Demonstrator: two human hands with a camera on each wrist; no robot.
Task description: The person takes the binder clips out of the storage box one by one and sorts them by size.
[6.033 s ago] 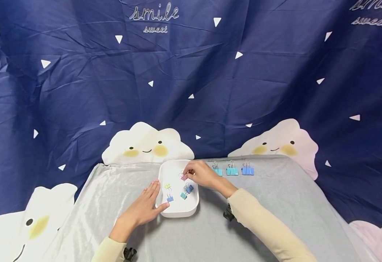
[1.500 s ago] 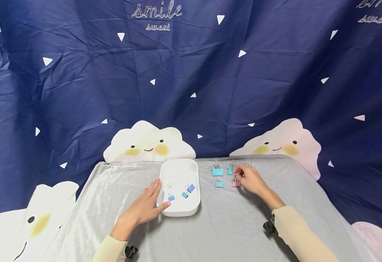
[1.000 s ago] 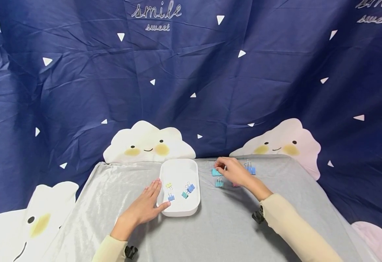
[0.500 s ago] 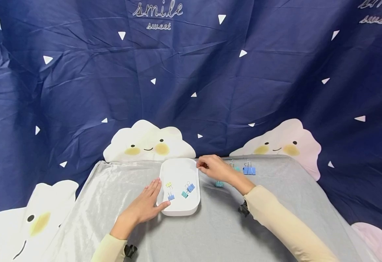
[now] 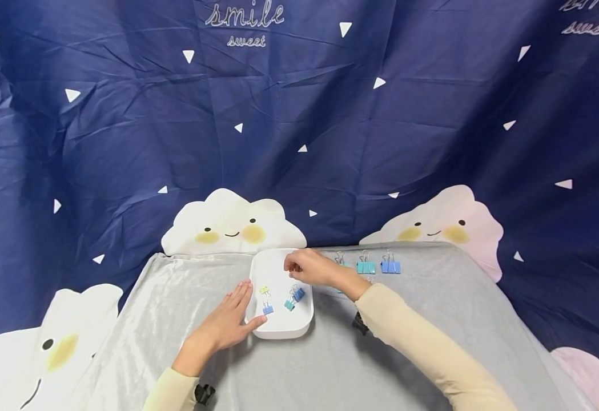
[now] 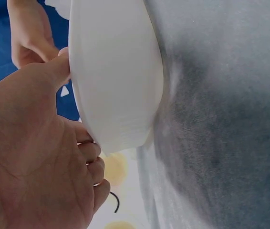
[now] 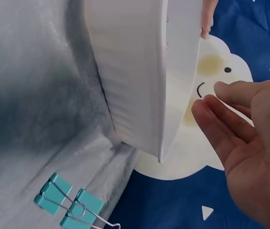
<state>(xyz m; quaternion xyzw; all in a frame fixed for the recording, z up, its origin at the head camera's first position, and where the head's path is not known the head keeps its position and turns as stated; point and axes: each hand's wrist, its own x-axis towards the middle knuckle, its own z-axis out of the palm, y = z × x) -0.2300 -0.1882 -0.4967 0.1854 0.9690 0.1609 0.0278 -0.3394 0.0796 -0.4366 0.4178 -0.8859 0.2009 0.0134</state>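
Note:
My left hand (image 5: 224,322) rests on the left rim of a white plastic tray (image 5: 281,332), fingers stretched along it and thumb over the near corner. Over the tray's right side hovers my right hand (image 5: 312,267), its fingers loosely bent; in the right wrist view nothing sits between thumb and fingertips. Inside the tray lie a yellow binder clip (image 5: 264,290), a light blue binder clip (image 5: 268,309), a darker blue binder clip (image 5: 298,294) and a small teal binder clip (image 5: 289,305). The last two touch or overlap.
Right of the tray, a back row holds two teal binder clips (image 5: 366,267) and a blue binder clip (image 5: 390,267). My right forearm mostly hides the smaller clips before them. Grey cloth (image 5: 289,377) covers the table; a dark blue curtain (image 5: 299,114) hangs behind.
The pink binder clip went from the tray to the table, beside a small teal one. My right hand then let go and swung left, back over the tray. The left hand stayed put.

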